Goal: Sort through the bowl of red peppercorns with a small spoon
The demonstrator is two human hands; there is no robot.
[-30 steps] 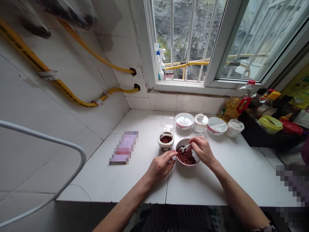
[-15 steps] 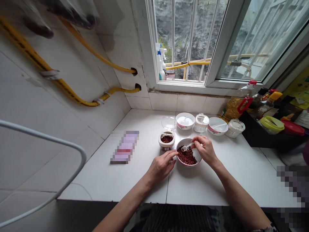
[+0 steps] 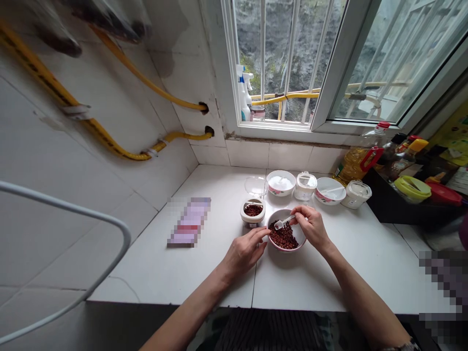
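With our left hand (image 3: 242, 254), fingers extended, touching the bowl (image 3: 300, 234) at its rim, we should scoop shallowly, our right hand (image 3: 310, 227) pinching the white spoon (image 3: 279, 224) over the dark-red peppercorns (image 3: 284, 239) inside.

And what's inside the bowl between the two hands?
Dark reddish-brown bits, with a white spoon over them in the right hand. The bottom of the bowl beneath the bits is hidden.
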